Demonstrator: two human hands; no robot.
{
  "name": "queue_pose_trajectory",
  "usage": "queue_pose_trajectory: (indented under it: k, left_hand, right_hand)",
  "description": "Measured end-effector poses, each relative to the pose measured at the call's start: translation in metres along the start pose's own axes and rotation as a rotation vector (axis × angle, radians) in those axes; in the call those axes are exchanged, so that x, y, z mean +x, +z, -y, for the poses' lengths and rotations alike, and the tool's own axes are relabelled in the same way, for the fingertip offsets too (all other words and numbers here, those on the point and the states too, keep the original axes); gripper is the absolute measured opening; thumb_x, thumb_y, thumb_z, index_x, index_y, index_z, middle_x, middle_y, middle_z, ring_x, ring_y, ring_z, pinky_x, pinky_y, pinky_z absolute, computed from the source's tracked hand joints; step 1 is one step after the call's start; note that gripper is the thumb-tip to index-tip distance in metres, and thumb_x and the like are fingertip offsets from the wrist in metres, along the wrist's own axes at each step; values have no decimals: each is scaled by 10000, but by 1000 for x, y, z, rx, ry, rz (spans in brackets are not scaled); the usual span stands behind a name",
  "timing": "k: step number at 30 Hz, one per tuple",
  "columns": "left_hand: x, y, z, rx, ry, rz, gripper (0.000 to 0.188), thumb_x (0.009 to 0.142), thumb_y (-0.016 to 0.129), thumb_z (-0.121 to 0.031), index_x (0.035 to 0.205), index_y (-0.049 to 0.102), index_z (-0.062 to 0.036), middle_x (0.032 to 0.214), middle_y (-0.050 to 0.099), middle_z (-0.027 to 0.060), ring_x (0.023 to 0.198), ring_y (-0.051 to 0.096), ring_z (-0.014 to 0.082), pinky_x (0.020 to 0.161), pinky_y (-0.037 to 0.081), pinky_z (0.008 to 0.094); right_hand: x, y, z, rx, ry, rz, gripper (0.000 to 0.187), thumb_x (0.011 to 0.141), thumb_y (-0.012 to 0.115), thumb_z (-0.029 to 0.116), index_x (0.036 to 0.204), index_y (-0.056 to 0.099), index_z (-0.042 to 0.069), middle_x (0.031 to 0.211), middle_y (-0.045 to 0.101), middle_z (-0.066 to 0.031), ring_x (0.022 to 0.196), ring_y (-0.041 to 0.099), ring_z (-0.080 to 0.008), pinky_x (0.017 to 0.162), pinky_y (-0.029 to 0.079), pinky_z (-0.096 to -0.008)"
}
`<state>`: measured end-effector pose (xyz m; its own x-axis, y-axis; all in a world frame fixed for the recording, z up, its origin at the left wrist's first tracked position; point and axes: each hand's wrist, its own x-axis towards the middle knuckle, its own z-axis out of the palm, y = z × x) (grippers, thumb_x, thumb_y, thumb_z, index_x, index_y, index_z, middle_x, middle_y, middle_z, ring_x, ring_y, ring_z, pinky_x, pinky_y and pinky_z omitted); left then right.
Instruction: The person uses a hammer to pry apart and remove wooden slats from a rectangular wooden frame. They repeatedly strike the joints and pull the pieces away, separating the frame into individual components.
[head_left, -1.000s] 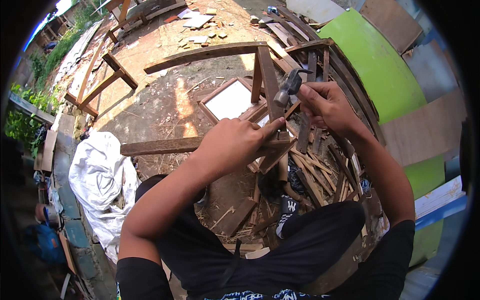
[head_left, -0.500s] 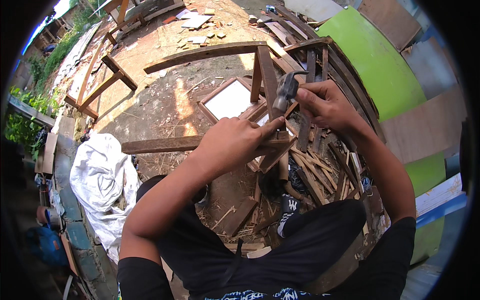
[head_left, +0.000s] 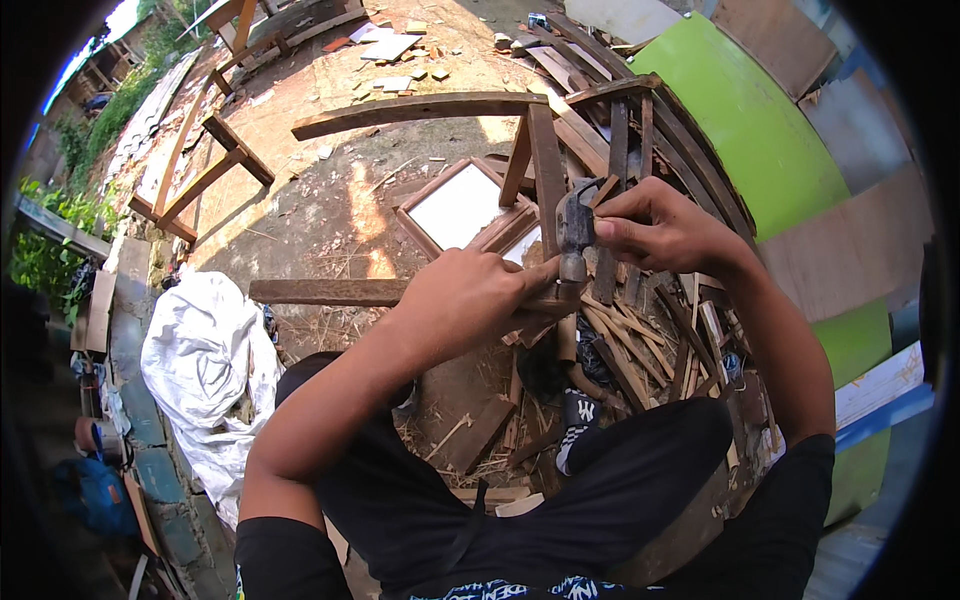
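My right hand (head_left: 655,230) is closed round the handle of a claw hammer (head_left: 574,225). The dark hammer head hangs face down over the near corner of a brown wooden frame (head_left: 545,170), right beside my left fingertips. My left hand (head_left: 470,300) grips that corner, where a rail (head_left: 325,291) runs out to the left. Its forefinger and thumb reach towards the hammer face, and whether they pinch a nail is hidden. A second long rail (head_left: 420,108) extends left from the frame's far end.
A white-panelled wooden frame (head_left: 455,205) lies on the ground beyond my hands. Scrap wood strips (head_left: 630,345) are heaped at right, beside green board (head_left: 710,120). A white sack (head_left: 205,360) lies at left. Another wooden frame piece (head_left: 205,180) stands further off.
The hammer head has come down and towards me, onto the corner by my left fingers. My right hand has lowered slightly, and the wooden frame has shifted a little.
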<state>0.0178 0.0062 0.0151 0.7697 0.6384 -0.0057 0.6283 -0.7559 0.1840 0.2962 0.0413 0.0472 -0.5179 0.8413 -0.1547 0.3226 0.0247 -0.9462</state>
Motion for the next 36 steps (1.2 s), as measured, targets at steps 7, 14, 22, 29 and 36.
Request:
queue_pose_trajectory:
  k: [7,14,22,29,36]
  left_hand:
    - [-1,2,-5,9,17,-36,661,939,652,-224,1568,450,-246,797,708,125,746,732,314,663,585,437]
    - [-6,5,-5,7,40,-20,634,955,634,-227,1563,459,-268,790,708,135,736,732,304,664,584,445]
    - [-2,-10,-12,-10,9,36,686,937,656,-223,1582,432,-279,816,710,145,752,729,328,681,584,457]
    - [-2,-5,-2,-40,-26,-2,656,938,680,-317,1557,470,-268,1007,717,179,804,734,343,707,590,462]
    - [-3,1,-3,-43,-11,-138,586,952,669,-464,1485,564,-244,946,728,160,782,735,331,661,586,457]
  right_hand:
    - [-5,-5,13,124,-18,-253,404,1072,604,374,863,651,32,634,484,39,525,435,-40,470,321,-227]
    - [-5,3,-2,-48,-49,-5,416,1077,593,364,850,634,18,639,490,47,487,414,-42,429,319,-228]
    - [-6,-1,2,-47,-62,38,424,1082,580,380,857,662,30,608,491,50,481,422,-29,419,317,-222]
    - [-28,3,-2,-83,-29,197,406,1071,609,334,887,700,-15,611,507,33,512,440,-48,471,372,-245]
    - [-64,6,-2,412,-167,-480,290,1064,599,255,1140,631,-24,869,630,-77,598,518,-79,498,422,-224]
